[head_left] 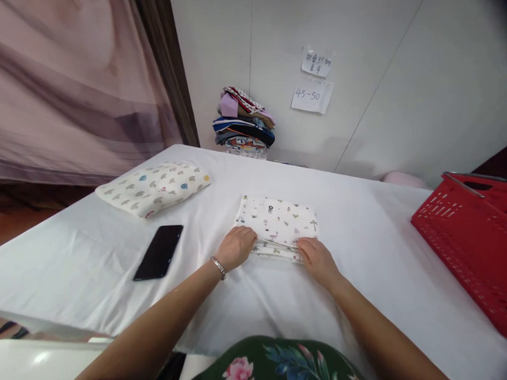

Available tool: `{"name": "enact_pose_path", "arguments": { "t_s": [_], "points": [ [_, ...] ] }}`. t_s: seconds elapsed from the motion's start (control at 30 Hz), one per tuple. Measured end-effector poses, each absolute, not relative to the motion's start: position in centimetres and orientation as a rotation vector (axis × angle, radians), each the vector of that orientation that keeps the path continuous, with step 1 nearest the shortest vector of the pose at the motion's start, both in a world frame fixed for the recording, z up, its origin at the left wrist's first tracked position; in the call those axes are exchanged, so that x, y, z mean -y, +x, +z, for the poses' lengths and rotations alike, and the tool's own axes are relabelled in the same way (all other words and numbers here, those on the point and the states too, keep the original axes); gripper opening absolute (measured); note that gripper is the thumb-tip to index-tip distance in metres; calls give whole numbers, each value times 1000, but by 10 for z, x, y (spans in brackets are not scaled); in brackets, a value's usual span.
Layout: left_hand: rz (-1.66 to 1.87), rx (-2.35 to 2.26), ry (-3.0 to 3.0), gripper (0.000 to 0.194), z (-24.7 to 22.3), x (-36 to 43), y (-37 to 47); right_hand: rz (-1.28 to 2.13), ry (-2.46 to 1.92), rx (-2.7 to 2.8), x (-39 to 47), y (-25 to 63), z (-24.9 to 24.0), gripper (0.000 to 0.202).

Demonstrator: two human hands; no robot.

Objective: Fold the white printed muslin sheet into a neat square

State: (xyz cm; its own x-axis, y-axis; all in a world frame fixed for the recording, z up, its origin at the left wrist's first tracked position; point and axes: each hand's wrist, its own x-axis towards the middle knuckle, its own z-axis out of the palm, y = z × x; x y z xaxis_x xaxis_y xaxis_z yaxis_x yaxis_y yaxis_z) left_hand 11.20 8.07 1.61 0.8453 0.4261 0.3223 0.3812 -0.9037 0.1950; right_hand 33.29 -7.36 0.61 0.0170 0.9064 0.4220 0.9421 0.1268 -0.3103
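Note:
A white cloth (pixel 277 218) printed with small figures lies folded into a flat rectangle on the white-covered table, in front of me. My left hand (pixel 237 247) grips the left end of its near edge, fingers curled over the fabric. At the right end of that edge, my right hand (pixel 317 260) pinches the cloth in the same way. Between the two hands the layers stand slightly apart, and a lower layer shows toward me. Both thumbs are mostly hidden.
A black phone (pixel 159 252) and a folded cloth with grey and coloured prints (pixel 153 189) lie to the left. At the right stands a red basket (pixel 472 236). Stacked fabrics (pixel 244 123) rise behind the table's far edge, against the wall with paper notes (pixel 311 96).

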Motion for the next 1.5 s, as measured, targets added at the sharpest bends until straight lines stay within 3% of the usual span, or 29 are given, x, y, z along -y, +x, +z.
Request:
{"name": "enact_pose_path", "arguments": {
  "t_s": [0.73, 0.9, 1.23, 1.5],
  "points": [
    [555, -643, 2854, 19, 14, -83, 110, -217, -1732, 1957, 75, 334, 6, 26],
    [661, -551, 2865, 30, 10, -80, 110, -189, -1711, 1929, 81, 334, 5, 24],
    [760, -400, 3004, 8, 13, -74, 121, -216, -1661, 1925, 82, 330, 10, 23],
    [820, -341, 3113, 15, 10, -73, 124, -217, -1641, 1920, 80, 330, 7, 20]
  ]
}}
